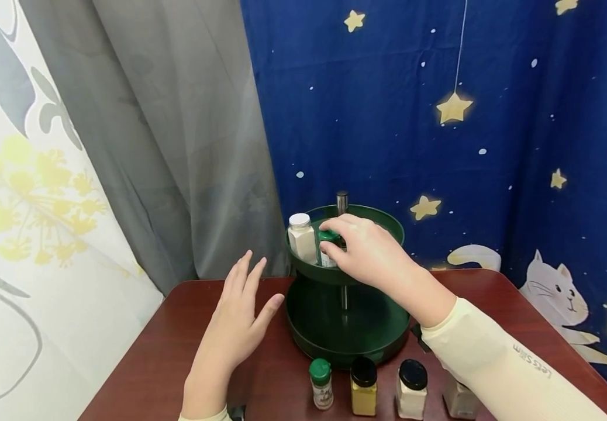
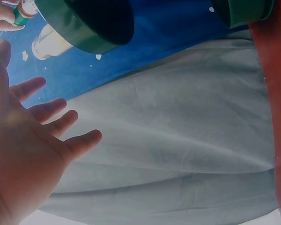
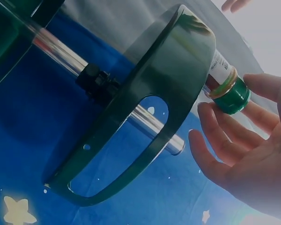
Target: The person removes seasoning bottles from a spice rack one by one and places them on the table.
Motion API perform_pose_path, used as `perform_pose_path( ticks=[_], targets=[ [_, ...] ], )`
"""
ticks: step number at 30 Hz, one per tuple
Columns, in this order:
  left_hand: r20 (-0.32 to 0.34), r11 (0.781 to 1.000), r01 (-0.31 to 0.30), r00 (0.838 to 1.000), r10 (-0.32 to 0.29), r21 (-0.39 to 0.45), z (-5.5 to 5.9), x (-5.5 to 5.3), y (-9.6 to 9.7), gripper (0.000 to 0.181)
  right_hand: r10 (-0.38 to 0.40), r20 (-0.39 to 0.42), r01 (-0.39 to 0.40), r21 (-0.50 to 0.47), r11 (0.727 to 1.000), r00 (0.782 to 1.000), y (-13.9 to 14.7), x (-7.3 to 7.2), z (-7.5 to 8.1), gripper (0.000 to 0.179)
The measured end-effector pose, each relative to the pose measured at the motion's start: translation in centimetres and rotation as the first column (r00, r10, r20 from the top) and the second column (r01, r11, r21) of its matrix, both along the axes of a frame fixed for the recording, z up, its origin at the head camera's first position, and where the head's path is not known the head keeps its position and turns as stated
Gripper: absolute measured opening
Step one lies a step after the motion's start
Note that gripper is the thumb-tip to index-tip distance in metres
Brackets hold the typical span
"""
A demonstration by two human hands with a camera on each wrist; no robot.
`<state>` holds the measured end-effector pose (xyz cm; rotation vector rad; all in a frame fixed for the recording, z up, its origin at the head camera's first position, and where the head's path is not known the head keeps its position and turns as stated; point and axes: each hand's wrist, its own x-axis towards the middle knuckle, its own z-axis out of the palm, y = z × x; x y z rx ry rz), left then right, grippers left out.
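My right hand (image 1: pixel 371 248) is over the upper tier of a dark green two-tier round rack (image 1: pixel 348 356). Its thumb and fingers pinch the green cap (image 3: pixel 235 97) of a small spice jar (image 1: pixel 327 259), whose lower part sits behind the tier's rim. Beside that jar stands a white-capped jar of pale powder (image 1: pixel 303 242), leaning slightly. To the left of the rack, my left hand (image 1: pixel 234 327) is raised with its fingers spread and holds nothing. The left wrist view also shows this left hand (image 2: pixel 37 140) with an open palm.
In front of the rack stand a green-capped shaker (image 1: pixel 321 386), a black-capped yellow jar (image 1: pixel 364 392), a black-capped pale jar (image 1: pixel 411 392) and another jar (image 1: pixel 460 400) partly behind my right sleeve. A metal pole (image 1: pixel 342 203) rises through the rack. Curtains hang behind the reddish-brown table (image 1: pixel 172 345).
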<state>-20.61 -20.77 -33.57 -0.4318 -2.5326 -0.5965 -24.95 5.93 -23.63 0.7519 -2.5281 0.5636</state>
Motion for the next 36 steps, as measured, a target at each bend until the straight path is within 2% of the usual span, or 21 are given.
perform_pose_path(
  ticks=[8, 13, 17, 21, 24, 30, 36],
  targets=[
    [-0.009, 1.0, -0.002, 1.0, 0.002, 0.002, 0.0, 0.2, -0.2, 0.075, -0.045, 0.014, 0.044, 0.037, 0.998, 0.999, 0.2, 0.2, 0.6, 0.037],
    [-0.003, 1.0, -0.001, 1.0, 0.001, 0.005, 0.1, 0.3, -0.3, 0.075, -0.067, 0.024, 0.065, 0.057, 0.996, 0.997, 0.3, 0.4, 1.0, 0.03],
    [0.001, 1.0, 0.002, 1.0, -0.002, 0.009, 0.1, 0.4, -0.2, 0.075, -0.089, -0.025, 0.09, 0.072, 0.993, 0.996, 0.3, 0.6, 1.1, 0.025],
    [-0.011, 1.0, 0.006, 1.0, -0.006, 0.01, 0.2, 0.4, -0.2, 0.074, -0.107, -0.086, 0.113, 0.071, 0.991, 0.99, 0.4, 0.5, 0.9, 0.029],
    [-0.017, 1.0, 0.005, 1.0, -0.004, 0.009, 0.1, 0.4, -0.3, 0.074, -0.099, -0.091, 0.105, 0.058, 0.993, 0.991, 0.4, 0.3, 0.7, 0.033],
    [-0.01, 1.0, 0.008, 1.0, -0.007, 0.013, 0.1, 0.5, -0.4, 0.074, -0.065, -0.011, 0.065, 0.03, 0.997, 0.998, 0.3, -0.1, 0.6, 0.034],
    [-0.007, 1.0, 0.001, 1.0, -0.001, 0.012, 0.1, 0.6, -0.6, 0.075, -0.012, 0.013, 0.012, 0.06, 0.998, 1.0, 0.5, -0.3, 0.2, 0.034]
  ],
)
